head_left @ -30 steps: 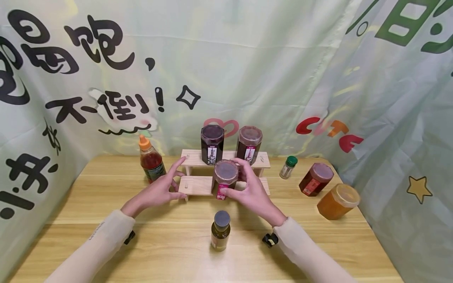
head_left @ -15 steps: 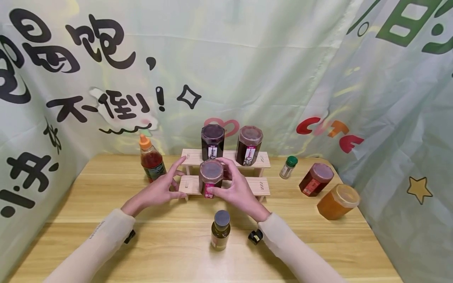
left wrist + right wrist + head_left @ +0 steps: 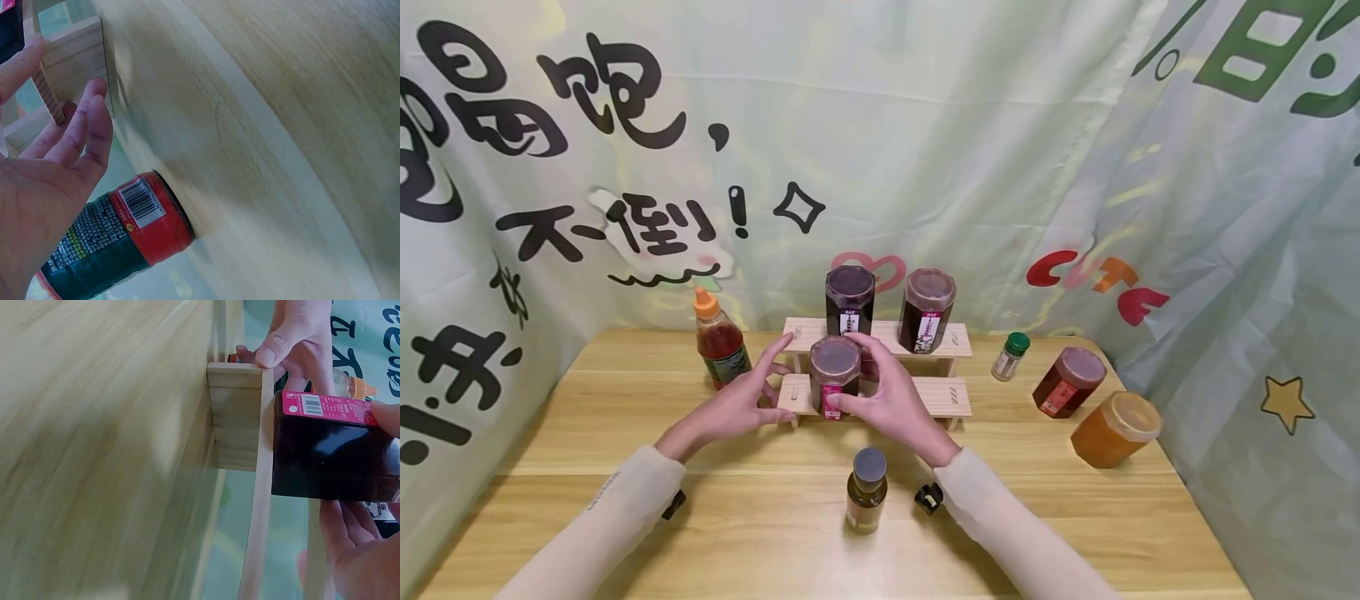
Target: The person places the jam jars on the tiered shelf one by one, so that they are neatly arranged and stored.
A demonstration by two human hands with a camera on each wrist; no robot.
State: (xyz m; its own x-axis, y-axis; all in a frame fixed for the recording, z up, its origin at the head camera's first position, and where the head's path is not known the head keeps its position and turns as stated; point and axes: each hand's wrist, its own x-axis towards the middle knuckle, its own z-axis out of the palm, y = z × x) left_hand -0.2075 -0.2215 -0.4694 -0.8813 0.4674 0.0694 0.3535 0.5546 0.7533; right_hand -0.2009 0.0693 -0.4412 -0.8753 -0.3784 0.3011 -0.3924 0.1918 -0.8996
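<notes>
In the head view my right hand [image 3: 891, 404] grips a dark jam jar [image 3: 835, 367], thumb on its pink label and fingers at its far side. The jar stands upright at the lower step of a two-step wooden stand [image 3: 951, 396]. Its base is right at the step's surface in the right wrist view. My left hand [image 3: 737, 404] holds the stand's left end, with the thumb [image 3: 275, 351] at the lower step's corner and the index finger up by the upper step. Two more dark jars, one purple-lidded [image 3: 850, 292] and one pink-lidded [image 3: 928, 304], stand on the upper step.
An orange-capped sauce bottle [image 3: 721, 342] stands left of the stand, close to my left hand. A dark-capped bottle [image 3: 867, 492] is in front, between my forearms. On the right are a green-capped shaker [image 3: 1011, 357], a red jar [image 3: 1069, 382] and an amber jar [image 3: 1116, 429].
My right hand has carried the jar leftward along the lower step, from its middle to near its left end. The left hand has stayed at the stand's end.
</notes>
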